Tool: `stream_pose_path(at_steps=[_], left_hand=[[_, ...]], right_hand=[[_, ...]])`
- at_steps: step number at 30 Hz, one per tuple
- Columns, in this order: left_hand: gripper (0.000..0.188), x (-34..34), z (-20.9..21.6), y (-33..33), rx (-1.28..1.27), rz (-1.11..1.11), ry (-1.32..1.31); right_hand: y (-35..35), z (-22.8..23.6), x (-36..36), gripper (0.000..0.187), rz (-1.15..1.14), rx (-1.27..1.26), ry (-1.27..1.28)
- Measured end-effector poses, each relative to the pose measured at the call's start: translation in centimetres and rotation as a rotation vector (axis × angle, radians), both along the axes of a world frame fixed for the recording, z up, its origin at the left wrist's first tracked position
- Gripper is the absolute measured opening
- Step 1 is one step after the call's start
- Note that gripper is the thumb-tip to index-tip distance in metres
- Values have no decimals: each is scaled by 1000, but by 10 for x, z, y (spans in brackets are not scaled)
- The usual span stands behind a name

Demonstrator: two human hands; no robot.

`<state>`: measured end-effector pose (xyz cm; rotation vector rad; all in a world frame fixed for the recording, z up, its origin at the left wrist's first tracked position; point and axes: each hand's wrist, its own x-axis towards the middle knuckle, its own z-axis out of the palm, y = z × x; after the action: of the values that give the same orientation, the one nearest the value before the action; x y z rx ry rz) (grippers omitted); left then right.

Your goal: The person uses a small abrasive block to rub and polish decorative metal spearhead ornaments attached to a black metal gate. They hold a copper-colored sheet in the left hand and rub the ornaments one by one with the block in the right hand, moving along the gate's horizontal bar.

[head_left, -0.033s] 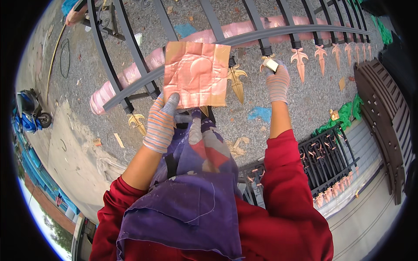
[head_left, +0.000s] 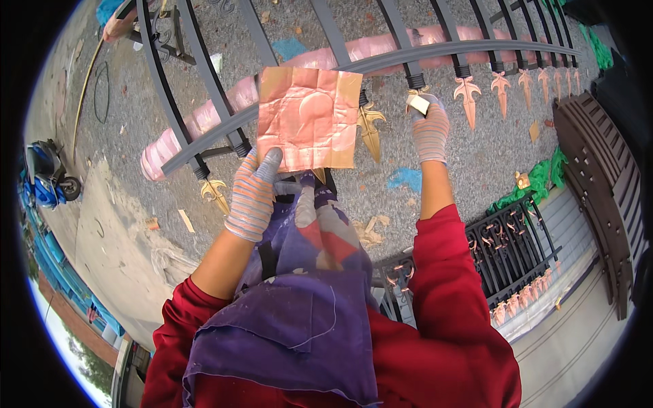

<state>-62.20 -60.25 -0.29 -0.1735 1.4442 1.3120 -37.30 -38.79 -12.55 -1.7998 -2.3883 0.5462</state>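
My left hand (head_left: 250,197), in a striped knit glove, is closed on the near left corner of a creased cardboard square (head_left: 309,122), thumb on top. Copper-pink paint covers most of the card, with a round mark in its middle. My right hand (head_left: 431,134), gloved alike, pinches a small pale sponge block (head_left: 417,104) at a spear-shaped finial of the dark metal fence panel (head_left: 381,61). That finial is mostly hidden by the hand and sponge. To its left hangs a gold finial (head_left: 370,126); to its right, a copper-pink finial (head_left: 467,98) and several more like it.
A roll wrapped in pink film (head_left: 197,126) lies beneath the panel. Another dark railing (head_left: 503,251) with copper-pink tips lies at the lower right, beside a stack of brown slatted panels (head_left: 595,183). Green netting (head_left: 541,180) lies nearby. A scooter (head_left: 47,177) stands far left.
The sponge in my right hand has shifted slightly left and down and turned a little. The cardboard square has moved slightly right and down with my left hand.
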Motion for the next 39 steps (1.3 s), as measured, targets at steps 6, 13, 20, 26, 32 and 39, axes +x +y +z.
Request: stream_pose_path(at_steps=[6, 13, 20, 26, 32, 39], left_hand=[[42, -4, -1, -3, -22, -40, 19], [42, -5, 1, 0, -3, -40, -2], [40, -8, -4, -7, -87, -76, 57], [42, -4, 7, 2, -19, -12, -11], [42, -9, 1, -4, -49, -50, 17], [38, -7, 3, -3, -67, -28, 36]], right_hand=[[0, 3, 4, 39, 71, 76, 133], [16, 4, -7, 31, 125, 77, 103], [27, 7, 7, 32, 20, 53, 50], [26, 18, -5, 35, 171, 115, -93], [33, 22, 7, 31, 176, 131, -18], [60, 14, 31, 37, 203, 107, 85]])
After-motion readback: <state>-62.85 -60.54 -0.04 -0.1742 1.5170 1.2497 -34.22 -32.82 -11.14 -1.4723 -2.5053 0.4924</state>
